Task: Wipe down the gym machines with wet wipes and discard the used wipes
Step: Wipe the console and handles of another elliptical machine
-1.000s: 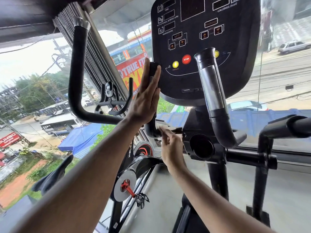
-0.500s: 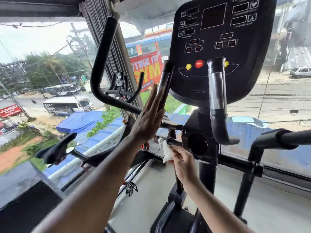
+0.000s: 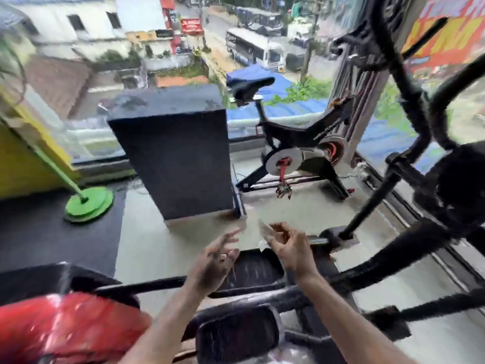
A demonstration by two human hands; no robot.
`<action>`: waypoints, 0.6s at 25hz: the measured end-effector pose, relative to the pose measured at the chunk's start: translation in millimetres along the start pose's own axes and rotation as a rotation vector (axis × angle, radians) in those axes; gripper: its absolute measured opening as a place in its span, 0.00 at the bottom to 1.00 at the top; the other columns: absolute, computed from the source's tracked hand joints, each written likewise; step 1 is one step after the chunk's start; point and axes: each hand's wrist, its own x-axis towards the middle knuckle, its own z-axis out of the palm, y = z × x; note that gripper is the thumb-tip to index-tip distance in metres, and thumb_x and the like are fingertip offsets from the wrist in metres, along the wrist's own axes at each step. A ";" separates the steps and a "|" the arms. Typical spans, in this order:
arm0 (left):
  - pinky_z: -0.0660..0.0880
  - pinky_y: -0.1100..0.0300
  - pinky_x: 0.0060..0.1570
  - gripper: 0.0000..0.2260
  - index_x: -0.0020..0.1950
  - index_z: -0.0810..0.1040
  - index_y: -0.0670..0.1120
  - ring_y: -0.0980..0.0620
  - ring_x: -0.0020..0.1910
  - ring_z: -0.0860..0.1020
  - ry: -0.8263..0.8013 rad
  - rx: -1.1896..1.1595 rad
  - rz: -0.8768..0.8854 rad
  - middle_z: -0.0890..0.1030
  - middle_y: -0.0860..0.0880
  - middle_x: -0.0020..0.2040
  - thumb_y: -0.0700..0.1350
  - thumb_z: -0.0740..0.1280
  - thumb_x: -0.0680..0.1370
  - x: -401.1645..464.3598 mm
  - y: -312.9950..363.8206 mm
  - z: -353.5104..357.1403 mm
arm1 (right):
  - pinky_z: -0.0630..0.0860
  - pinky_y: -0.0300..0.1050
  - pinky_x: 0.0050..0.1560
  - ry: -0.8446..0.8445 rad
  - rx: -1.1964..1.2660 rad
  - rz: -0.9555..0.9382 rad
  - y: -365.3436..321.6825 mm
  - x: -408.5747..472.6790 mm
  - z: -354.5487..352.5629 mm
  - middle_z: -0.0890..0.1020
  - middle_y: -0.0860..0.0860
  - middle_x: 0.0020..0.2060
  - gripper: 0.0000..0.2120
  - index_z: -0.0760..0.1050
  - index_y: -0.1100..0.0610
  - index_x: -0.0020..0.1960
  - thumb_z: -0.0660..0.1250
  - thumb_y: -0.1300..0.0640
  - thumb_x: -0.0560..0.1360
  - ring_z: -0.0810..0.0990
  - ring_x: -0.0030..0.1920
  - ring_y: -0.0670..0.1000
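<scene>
The view is blurred by motion. My right hand (image 3: 290, 246) hangs over the floor in the lower middle and pinches a small crumpled white wipe (image 3: 264, 232) between thumb and fingers. My left hand (image 3: 214, 264) is beside it, a little lower, fingers spread and relaxed, holding nothing. The black frame of the elliptical machine (image 3: 409, 164) fills the right side, with its foot pedals (image 3: 252, 269) below my hands.
A black spin bike (image 3: 301, 143) stands by the window ahead. A tall black box (image 3: 178, 158) sits left of it on the grey floor. A green round base with a pole (image 3: 89, 203) rests on the black mat at left. A red blurred object (image 3: 65, 329) is at bottom left.
My view has swung down and to the left, away from the console. Both hands left the machine's handle and frame and dropped low; the right still carries the wipe.
</scene>
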 end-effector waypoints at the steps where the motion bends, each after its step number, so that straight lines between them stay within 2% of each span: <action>1: 0.80 0.64 0.52 0.21 0.70 0.68 0.70 0.65 0.50 0.82 0.037 -0.002 -0.087 0.82 0.59 0.60 0.48 0.67 0.84 -32.9 -13.5 -15.8 | 0.77 0.35 0.41 -0.088 -0.050 -0.030 -6.5 -8.7 26.1 0.86 0.40 0.38 0.07 0.81 0.46 0.45 0.75 0.58 0.76 0.83 0.40 0.36; 3: 0.82 0.56 0.52 0.18 0.70 0.71 0.69 0.60 0.50 0.83 0.095 -0.032 -0.229 0.82 0.58 0.59 0.52 0.67 0.82 -92.1 -36.9 -42.5 | 0.73 0.30 0.37 -0.238 -0.125 -0.069 -13.3 -24.5 72.7 0.83 0.35 0.33 0.11 0.79 0.44 0.43 0.74 0.60 0.75 0.80 0.37 0.31; 5: 0.82 0.53 0.51 0.18 0.70 0.74 0.66 0.58 0.49 0.83 0.192 -0.036 -0.356 0.82 0.60 0.59 0.53 0.66 0.80 -152.5 -60.0 -69.1 | 0.72 0.28 0.38 -0.362 -0.154 -0.128 -20.3 -43.6 121.5 0.83 0.35 0.34 0.14 0.78 0.41 0.42 0.73 0.61 0.74 0.81 0.37 0.33; 8: 0.80 0.61 0.52 0.16 0.68 0.77 0.62 0.62 0.51 0.82 0.388 -0.015 -0.519 0.82 0.61 0.59 0.49 0.67 0.81 -235.7 -79.9 -94.8 | 0.75 0.34 0.43 -0.554 -0.197 -0.285 -32.8 -67.5 187.3 0.84 0.42 0.39 0.08 0.82 0.48 0.45 0.74 0.61 0.73 0.82 0.40 0.41; 10: 0.80 0.62 0.52 0.16 0.69 0.78 0.58 0.63 0.49 0.82 0.481 -0.008 -0.617 0.83 0.60 0.58 0.50 0.68 0.81 -284.6 -90.0 -104.0 | 0.71 0.31 0.44 -0.652 -0.219 -0.417 -43.9 -80.6 235.5 0.84 0.44 0.41 0.08 0.83 0.54 0.47 0.75 0.65 0.72 0.80 0.41 0.43; 12: 0.79 0.63 0.51 0.16 0.68 0.80 0.54 0.62 0.47 0.82 0.562 -0.046 -0.690 0.84 0.57 0.57 0.49 0.68 0.80 -328.4 -98.6 -114.2 | 0.69 0.30 0.43 -0.730 -0.244 -0.508 -58.2 -101.0 286.8 0.84 0.45 0.42 0.08 0.83 0.55 0.48 0.76 0.65 0.71 0.79 0.42 0.43; 15: 0.76 0.70 0.50 0.16 0.64 0.82 0.50 0.64 0.48 0.81 0.787 -0.105 -0.793 0.84 0.56 0.54 0.49 0.68 0.77 -402.1 -111.5 -131.8 | 0.68 0.34 0.41 -0.893 -0.289 -0.604 -76.4 -151.0 366.5 0.85 0.48 0.43 0.08 0.83 0.54 0.47 0.77 0.63 0.71 0.81 0.42 0.49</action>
